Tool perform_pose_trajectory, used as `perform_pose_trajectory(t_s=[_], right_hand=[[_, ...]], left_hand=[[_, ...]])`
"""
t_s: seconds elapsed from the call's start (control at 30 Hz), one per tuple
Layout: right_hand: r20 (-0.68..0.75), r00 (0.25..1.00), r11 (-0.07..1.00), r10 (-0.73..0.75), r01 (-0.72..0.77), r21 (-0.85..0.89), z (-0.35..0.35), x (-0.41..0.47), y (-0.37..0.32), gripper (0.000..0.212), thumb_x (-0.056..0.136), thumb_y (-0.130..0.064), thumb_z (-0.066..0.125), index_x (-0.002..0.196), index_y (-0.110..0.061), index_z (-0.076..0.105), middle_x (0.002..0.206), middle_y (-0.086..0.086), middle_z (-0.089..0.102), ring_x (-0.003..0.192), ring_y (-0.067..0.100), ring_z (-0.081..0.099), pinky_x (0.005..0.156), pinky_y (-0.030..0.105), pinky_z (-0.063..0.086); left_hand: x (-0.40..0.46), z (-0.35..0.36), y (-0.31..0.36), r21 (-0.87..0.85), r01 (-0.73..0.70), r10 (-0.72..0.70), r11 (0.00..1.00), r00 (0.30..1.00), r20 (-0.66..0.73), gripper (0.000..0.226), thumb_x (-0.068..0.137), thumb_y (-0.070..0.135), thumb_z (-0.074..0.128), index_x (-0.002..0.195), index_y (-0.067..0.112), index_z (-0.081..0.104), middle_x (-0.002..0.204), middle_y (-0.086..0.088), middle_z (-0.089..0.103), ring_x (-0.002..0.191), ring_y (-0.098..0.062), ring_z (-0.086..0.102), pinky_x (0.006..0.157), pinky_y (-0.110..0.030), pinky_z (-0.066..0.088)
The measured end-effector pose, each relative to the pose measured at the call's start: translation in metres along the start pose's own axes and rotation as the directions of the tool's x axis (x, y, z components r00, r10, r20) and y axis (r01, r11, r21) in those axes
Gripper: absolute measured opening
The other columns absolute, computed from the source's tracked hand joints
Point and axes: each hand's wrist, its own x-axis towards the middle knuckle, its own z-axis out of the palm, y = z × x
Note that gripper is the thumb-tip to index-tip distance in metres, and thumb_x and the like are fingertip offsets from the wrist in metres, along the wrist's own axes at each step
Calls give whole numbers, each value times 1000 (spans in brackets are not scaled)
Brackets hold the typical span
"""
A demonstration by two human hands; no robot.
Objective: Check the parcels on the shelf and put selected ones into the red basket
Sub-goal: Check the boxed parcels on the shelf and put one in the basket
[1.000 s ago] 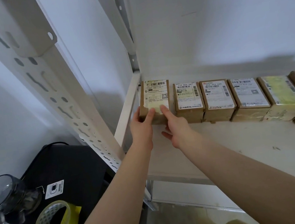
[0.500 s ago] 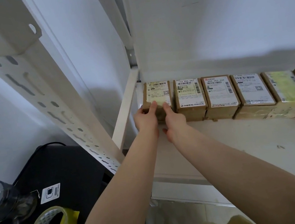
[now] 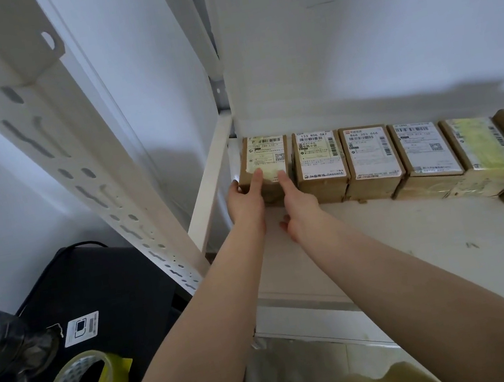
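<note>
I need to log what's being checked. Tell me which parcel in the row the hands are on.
The leftmost parcel, beside the shelf's side rail. The left hand and right hand touch it; the other parcels stand untouched.

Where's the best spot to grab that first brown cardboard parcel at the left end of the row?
Probably by the two short sides of the leftmost brown cardboard parcel, coming from the front. Its left side is free beside the white shelf rail, but the right side sits tight against the next labelled parcel, so slide it forward first.
</note>
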Motion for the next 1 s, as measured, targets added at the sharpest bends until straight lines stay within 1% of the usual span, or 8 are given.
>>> perform_pose_trajectory(t_s=[0.2,0.33,0.4,0.47,0.57,0.7,0.87,1.0], right_hand=[[3,999,999,40,-40,29,-24,-4,0,75,81,-61,68,134,-11,52,107,4,54,91,20,51,81,35,49],[-30,999,998,44,-42,40,-43,-7,-6,80,79,-64,67,137,-12,50,121,7,53,102,23,52,80,34,50],[-39,998,997,42,-40,59,-53,-8,-12,78,79,-65,67,134,-11,51,120,7,53,102,23,52,81,33,51],[-49,998,997,37,-34,70,-59,-7,-17,76,80,-65,66,131,-11,53,115,7,53,101,24,53,81,34,52],[-52,999,994,15,-10,108,-67,-3,-22,75,80,-63,67,134,-13,52,101,6,53,91,23,53,78,36,50],[-8,1000,984,11,-10,179,-73,7,-27,72,82,-58,69,134,-11,53,116,7,58,90,23,53,90,41,52],[54,998,969,12,-25,245,-71,21,-25,63,83,-49,73,131,-11,58,128,9,64,106,28,62,95,48,54],[51,999,970,9,-21,241,-72,35,-28,61,81,-48,75,126,-10,61,121,10,68,107,31,66,93,49,55]], left_hand=[[-12,-1,-4,-19,22,-22,1000,1000,9,56,85,41,69,131,12,54,123,-2,64,113,-18,59,88,-26,44],[-26,6,-13,-1,162,-160,987,979,-126,95,74,61,69,148,16,29,146,-7,42,132,-31,41,107,-43,36],[-37,13,-13,-8,276,-273,961,946,-173,106,66,77,62,147,17,29,147,-10,38,131,-37,40,107,-52,38],[-45,23,-11,-50,338,-342,940,933,-111,105,64,81,57,143,14,37,145,-12,42,130,-37,43,105,-52,39],[-60,42,-5,-128,399,-393,908,917,66,86,77,65,63,143,15,38,146,-8,43,133,-30,41,103,-42,39],[-68,66,2,-180,483,-452,857,872,188,76,76,44,76,138,12,47,144,-12,47,128,-32,47,104,-41,43],[-54,85,2,-148,461,-451,875,887,102,85,60,60,80,127,15,51,113,-5,62,79,-25,56,75,-40,50],[-31,95,-14,-64,476,-476,877,879,24,98,50,66,79,129,16,49,119,-8,63,100,-34,61,83,-45,52]])
